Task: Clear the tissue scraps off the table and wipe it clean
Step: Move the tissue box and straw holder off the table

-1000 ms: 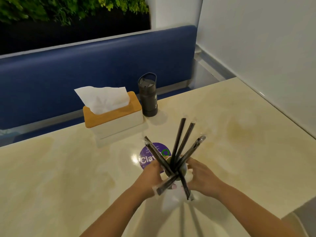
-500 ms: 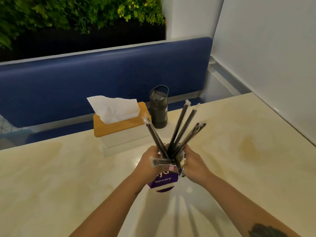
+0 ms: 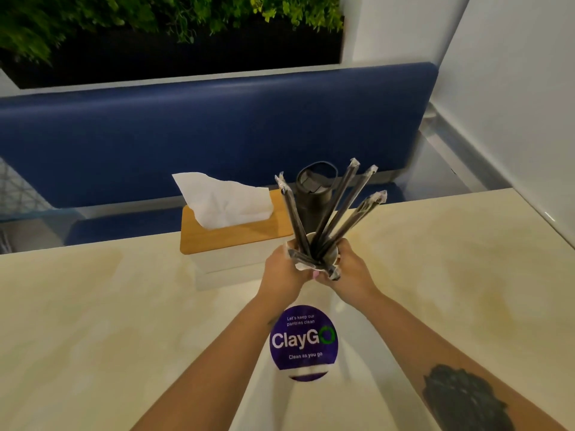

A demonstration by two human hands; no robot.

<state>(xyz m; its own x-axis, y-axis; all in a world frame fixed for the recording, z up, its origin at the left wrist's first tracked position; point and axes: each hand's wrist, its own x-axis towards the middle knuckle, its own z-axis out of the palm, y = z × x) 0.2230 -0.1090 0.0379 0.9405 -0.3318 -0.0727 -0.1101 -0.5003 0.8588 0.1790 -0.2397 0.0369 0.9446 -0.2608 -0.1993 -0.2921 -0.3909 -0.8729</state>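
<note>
1 tissue box [image 3: 236, 244], wooden lid, white sheet protruding; 1 dark tumbler [image 3: 314, 194] just beside it; 1 cup of wrapped black straws [image 3: 329, 213]; 1 purple "ClayGo" sticker [image 3: 303, 340]; blue bench [image 3: 217, 126]; greenery [image 3: 155, 14] behind.

Both hands, left [image 3: 284, 269] and right [image 3: 348, 267], grip a cup [image 3: 323, 248] of wrapped straws [image 3: 339, 206] above the table [image 3: 93, 306]. At 12 o'clock from the cup, close behind it, stands a dark bottle [image 3: 311, 194]; the straws fan across its front. At 10 o'clock the tissue box [image 3: 230, 244] sits just beside the left hand, its tissue [image 3: 224, 199] sticking up. At 6 o'clock a flat purple sticker [image 3: 303, 339] lies between the forearms. Bare tabletop spreads wide at 9 o'clock and at 3 o'clock, up to the wall [image 3: 513, 88]. A blue bench [image 3: 186, 126] backs the far edge.
</note>
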